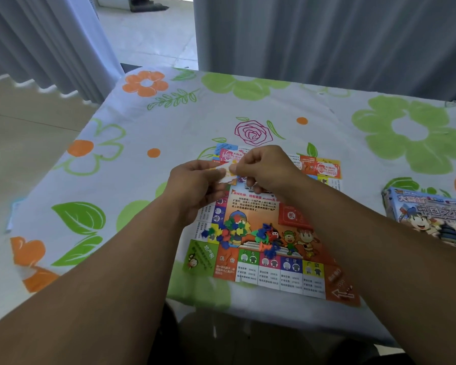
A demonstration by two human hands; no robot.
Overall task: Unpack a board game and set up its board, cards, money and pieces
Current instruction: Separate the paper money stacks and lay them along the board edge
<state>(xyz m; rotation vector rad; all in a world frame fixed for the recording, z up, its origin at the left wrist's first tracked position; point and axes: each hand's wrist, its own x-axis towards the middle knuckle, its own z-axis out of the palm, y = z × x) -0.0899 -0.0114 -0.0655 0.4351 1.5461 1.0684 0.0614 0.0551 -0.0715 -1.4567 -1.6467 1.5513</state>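
Two hands, left hand [195, 185] and right hand [263, 167], fingers curled, pinching one small pale slip [225, 172] above the board [274, 275]. Board flat on tablecloth [142, 122]; coloured pieces [234, 233] heaped at its centre; box [429, 214] right.

The cloth [169, 122] is white with green and orange flowers and one pink-outlined rose. The board [274, 262] is mostly orange with green, blue and yellow squares. The pieces [229, 230] on it are blue, red, yellow and green.
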